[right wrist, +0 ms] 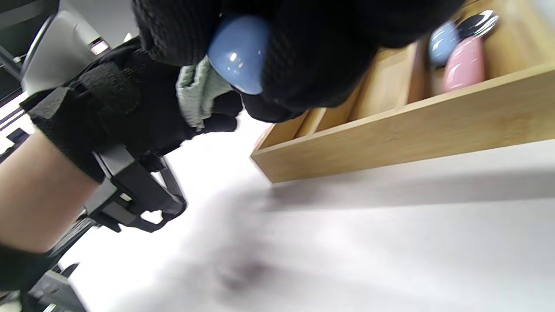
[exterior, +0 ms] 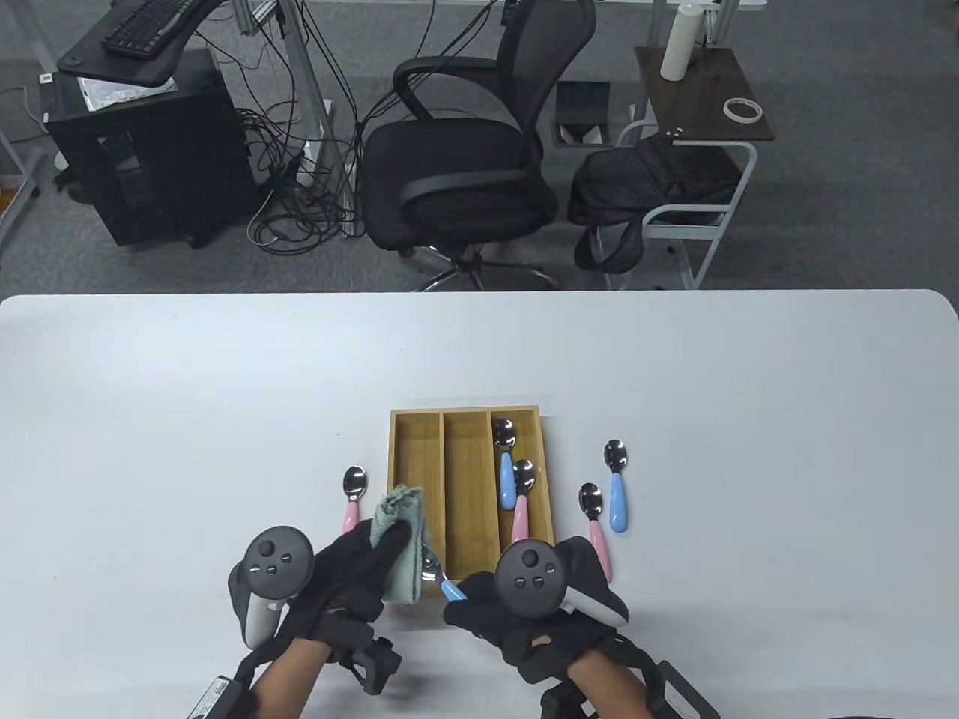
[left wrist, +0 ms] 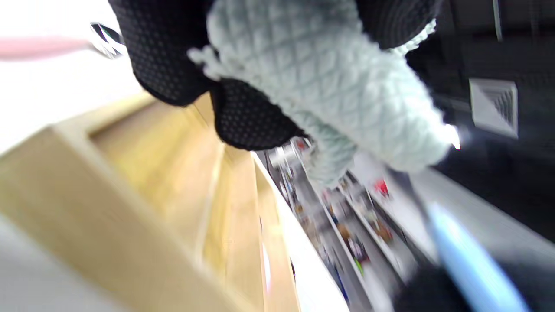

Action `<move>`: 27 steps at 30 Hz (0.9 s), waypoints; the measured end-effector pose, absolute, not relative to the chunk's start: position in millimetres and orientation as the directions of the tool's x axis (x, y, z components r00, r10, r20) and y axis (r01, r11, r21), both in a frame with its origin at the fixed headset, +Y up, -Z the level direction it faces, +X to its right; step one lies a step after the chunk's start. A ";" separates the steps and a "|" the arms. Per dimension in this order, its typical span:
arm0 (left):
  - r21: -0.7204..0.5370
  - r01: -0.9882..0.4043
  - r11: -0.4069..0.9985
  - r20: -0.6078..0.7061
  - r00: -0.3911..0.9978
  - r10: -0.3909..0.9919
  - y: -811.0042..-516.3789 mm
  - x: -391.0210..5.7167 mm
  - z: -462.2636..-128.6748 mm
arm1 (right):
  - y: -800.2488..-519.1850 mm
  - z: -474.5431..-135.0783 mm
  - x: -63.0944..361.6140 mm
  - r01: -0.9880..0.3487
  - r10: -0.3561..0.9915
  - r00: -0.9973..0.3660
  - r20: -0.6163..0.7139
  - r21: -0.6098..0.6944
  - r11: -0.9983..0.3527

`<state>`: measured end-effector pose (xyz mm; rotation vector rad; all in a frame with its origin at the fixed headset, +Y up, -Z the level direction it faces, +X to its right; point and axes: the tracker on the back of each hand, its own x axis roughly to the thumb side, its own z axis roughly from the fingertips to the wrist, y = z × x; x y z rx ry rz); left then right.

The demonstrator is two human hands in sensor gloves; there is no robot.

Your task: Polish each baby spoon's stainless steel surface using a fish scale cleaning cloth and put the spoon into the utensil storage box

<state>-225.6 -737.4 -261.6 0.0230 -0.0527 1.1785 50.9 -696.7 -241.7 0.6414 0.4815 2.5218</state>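
My left hand grips a pale green fish scale cloth against the steel bowl of a blue-handled spoon. My right hand grips that spoon's blue handle. Both hands hover just in front of the wooden storage box. The box's right compartment holds a blue-handled spoon and a pink-handled spoon. Left of the box a pink spoon lies on the table. On the box's right lie another pink spoon and a blue spoon.
The white table stretches wide on both sides. Beyond its far edge stand an office chair, a black cabinet and a small side table. The box's left and middle compartments hold nothing.
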 end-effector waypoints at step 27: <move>0.004 -1.000 0.025 -0.103 0.024 0.994 -748.1 -262.7 -272.0 | -735.7 -415.2 -8.8 -0.353 0.310 -0.935 -0.175 0.572 -0.741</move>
